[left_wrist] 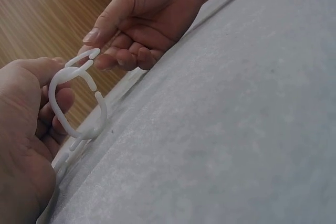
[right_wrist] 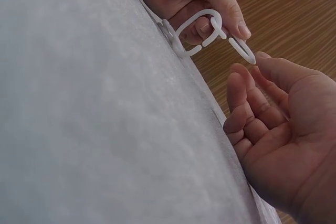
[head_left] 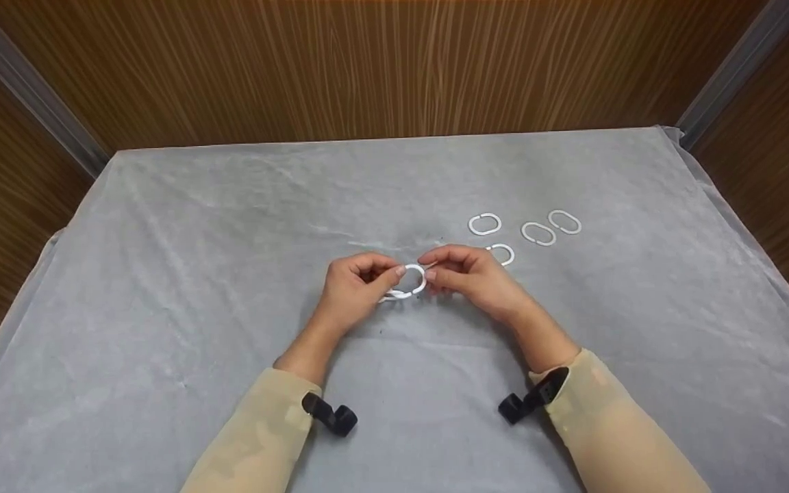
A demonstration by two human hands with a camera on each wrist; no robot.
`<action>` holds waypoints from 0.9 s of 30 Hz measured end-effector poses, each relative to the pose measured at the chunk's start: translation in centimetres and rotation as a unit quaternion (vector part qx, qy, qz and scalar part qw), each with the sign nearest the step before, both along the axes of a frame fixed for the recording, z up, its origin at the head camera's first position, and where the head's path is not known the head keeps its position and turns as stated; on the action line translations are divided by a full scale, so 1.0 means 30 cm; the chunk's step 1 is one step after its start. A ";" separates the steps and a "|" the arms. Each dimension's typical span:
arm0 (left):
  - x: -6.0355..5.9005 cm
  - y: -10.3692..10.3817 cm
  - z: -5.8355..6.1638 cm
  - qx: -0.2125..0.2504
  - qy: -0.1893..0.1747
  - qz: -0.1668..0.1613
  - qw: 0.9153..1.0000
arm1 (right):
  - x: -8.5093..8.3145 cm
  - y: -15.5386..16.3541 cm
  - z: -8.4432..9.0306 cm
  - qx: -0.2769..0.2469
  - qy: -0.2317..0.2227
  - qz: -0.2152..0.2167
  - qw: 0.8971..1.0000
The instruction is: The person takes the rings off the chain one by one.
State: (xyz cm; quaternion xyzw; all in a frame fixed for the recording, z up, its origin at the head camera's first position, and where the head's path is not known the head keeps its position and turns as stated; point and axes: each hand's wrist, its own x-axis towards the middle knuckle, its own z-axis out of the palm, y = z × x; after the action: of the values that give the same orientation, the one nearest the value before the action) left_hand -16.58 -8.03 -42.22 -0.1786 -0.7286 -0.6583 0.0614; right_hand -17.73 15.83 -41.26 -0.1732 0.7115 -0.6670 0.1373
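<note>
White plastic open oval links, each with a small gap, hang joined together between the two hands. My left hand (head_left: 357, 284) pinches a white link (head_left: 424, 279) between thumb and fingers; more joined links (left_wrist: 65, 161) trail below it towards the cloth. Another link (right_wrist: 241, 51) passes through the top of that one, slanting across to the right hand. The thumb and forefinger of my right hand (head_left: 470, 277) pinch its far end, with the other fingers loosely curled in the right wrist view. In the left wrist view, the gap of the larger link (left_wrist: 54, 98) faces the right hand.
Loose white links lie on the grey cloth (head_left: 230, 205) beyond the right hand: one (head_left: 485, 224) at the back, one (head_left: 504, 255) partly hidden by that hand, and two (head_left: 538, 234) farther right. Wood-grain panels (head_left: 381, 68) stand behind and at both sides.
</note>
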 end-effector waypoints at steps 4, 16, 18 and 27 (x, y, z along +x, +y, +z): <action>-0.002 0.000 -0.001 0.000 -0.001 -0.009 1.000 | -0.001 0.001 0.002 0.008 0.006 0.006 1.000; 0.000 -0.006 -0.001 -0.005 0.002 -0.028 1.000 | -0.004 -0.003 0.003 0.013 -0.006 0.018 1.000; 0.000 -0.006 -0.002 -0.005 0.003 -0.032 0.999 | -0.003 -0.002 0.002 0.016 -0.007 0.020 1.000; -0.002 -0.004 -0.006 -0.009 0.003 -0.039 0.999 | -0.001 0.001 -0.002 0.030 0.000 0.028 0.999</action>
State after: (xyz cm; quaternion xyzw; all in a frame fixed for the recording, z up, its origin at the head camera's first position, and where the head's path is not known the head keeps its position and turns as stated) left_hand -16.63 -8.14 -42.40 -0.2096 -0.7268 -0.6531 0.0358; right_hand -17.75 15.88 -41.31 -0.1893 0.7259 -0.6414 0.1608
